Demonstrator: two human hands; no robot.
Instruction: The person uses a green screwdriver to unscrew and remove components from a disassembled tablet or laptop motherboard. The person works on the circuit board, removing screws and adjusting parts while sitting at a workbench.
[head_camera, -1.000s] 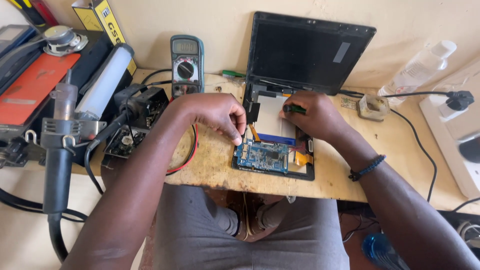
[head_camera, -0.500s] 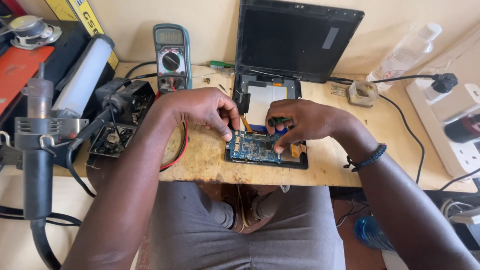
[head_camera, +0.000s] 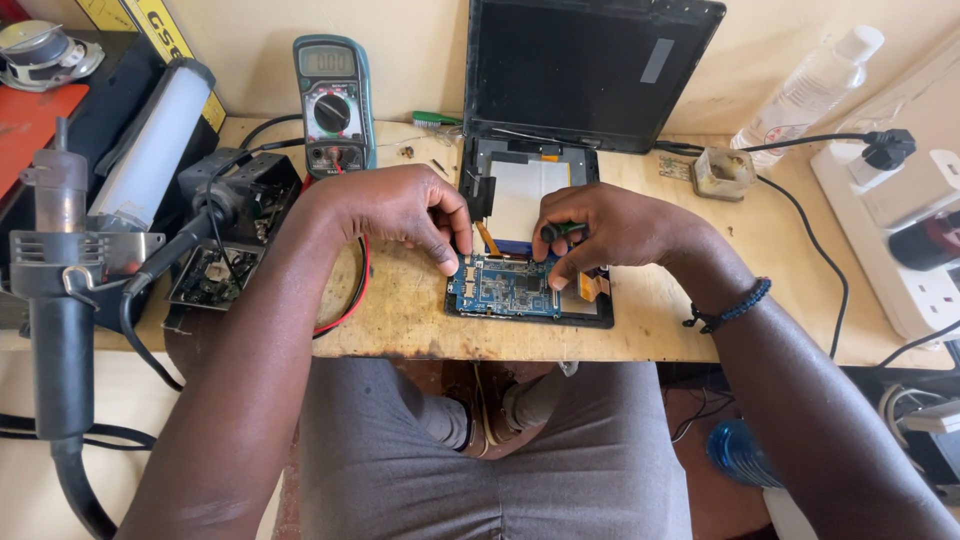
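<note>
The fingers (head_camera: 566, 232) of the right hand (head_camera: 610, 228) are curled tight around one small screwdriver (head_camera: 560, 230) with a dark green handle, its tip pointing down at the blue circuit board (head_camera: 503, 286). The left hand (head_camera: 400, 212) grasps nothing: its fingers (head_camera: 445, 255) are bent, and the tips press on the board's left edge.

Under both sets of fingers lies one opened tablet (head_camera: 590, 312), a black shell holding the one circuit board and, just beyond the fingers, one white battery pack (head_camera: 525, 190). An orange ribbon cable (head_camera: 488, 238) runs between the two hands. Propped upright behind the tablet is one black back cover (head_camera: 590, 65).

Left of the left hand stands one multimeter (head_camera: 331, 102), with a red lead (head_camera: 352, 290) curving beside the wrist. Further left are one small open gadget (head_camera: 212, 277) showing its own green board, one white tube lamp (head_camera: 155, 150) and one grey heat gun (head_camera: 55, 280).

Right of the right hand sit one small square plastic box (head_camera: 722, 170), one clear bottle (head_camera: 810, 85) and one white power strip (head_camera: 900, 250) with one black plug (head_camera: 885, 148). One dark bead bracelet (head_camera: 735, 305) circles the right wrist. Everything rests on one wooden table (head_camera: 400, 320).
</note>
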